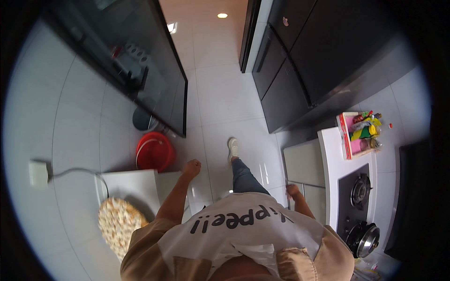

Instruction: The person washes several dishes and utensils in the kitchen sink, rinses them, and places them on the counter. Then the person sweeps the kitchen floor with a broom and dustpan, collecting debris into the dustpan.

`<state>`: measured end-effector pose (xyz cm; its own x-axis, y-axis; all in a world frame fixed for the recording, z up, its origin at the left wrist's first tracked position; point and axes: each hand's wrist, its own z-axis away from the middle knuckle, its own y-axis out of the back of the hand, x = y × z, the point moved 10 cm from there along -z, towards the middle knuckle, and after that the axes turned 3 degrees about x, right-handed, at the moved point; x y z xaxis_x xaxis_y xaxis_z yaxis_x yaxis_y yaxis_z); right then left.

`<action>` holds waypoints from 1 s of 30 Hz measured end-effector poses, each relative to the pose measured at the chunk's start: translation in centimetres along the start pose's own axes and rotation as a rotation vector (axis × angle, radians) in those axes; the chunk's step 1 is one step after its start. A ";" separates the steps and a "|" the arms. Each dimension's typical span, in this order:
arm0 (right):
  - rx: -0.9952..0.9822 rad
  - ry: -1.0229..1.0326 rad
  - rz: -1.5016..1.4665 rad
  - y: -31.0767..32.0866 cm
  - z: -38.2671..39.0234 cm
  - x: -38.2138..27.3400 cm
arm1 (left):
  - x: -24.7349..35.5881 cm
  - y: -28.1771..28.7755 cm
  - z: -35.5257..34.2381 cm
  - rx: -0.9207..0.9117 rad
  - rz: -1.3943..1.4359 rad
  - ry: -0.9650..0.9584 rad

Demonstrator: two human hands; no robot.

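Presently, left grip [192,167] near red bucket [164,150], right grip [292,190]: both curled closed, nothing visibly held, handling apparently unstarted.

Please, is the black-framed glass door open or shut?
Open: the glass door stands to one side, and the tiled floor shows through the doorway.

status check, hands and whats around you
Left hand curled, nearest red bucket. Right hand beside counter cabinet, grip unclear. Black-framed glass door ahead, to the left.
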<state>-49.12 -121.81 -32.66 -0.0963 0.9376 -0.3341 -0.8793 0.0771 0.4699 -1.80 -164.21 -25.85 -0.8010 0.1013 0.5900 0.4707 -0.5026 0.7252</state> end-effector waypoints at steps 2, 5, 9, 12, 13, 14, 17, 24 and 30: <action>-0.024 -0.320 0.086 1.3 -1.5 5.1 | 1.0 1.9 -7.2 0.019 0.005 -0.004; 0.094 0.363 0.569 3.1 -3.4 -1.0 | -0.8 2.1 -13.2 -0.154 -0.078 0.062; -0.063 0.194 0.108 5.6 -18.0 -15.8 | -3.4 3.2 -15.6 -0.402 -0.572 -0.153; 0.026 0.477 0.670 8.7 -28.1 -39.5 | -6.7 4.2 -16.5 -0.692 -0.622 0.006; 0.077 0.522 0.701 10.5 -29.8 -46.9 | -7.8 5.6 -17.5 -0.651 -0.454 0.230; 0.125 0.556 0.672 12.2 -30.9 -54.5 | -8.0 6.5 -18.6 -0.632 -0.383 0.325; 0.259 0.729 0.257 18.3 -31.5 -74.7 | -6.9 8.5 -25.0 -0.610 -0.288 0.411; 0.365 0.757 0.164 23.7 -39.5 -93.4 | -1.8 15.2 -57.0 -0.556 -0.299 0.267; -0.157 0.252 0.922 20.7 -45.6 -88.8 | 13.6 28.6 -96.1 -0.261 -0.428 -0.030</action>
<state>-79.99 -218.94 -30.52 -0.8606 0.5055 -0.0623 -0.4586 -0.7156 0.5269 -34.78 -259.68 -31.20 -0.8893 0.3682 0.2714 -0.0094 -0.6078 0.7940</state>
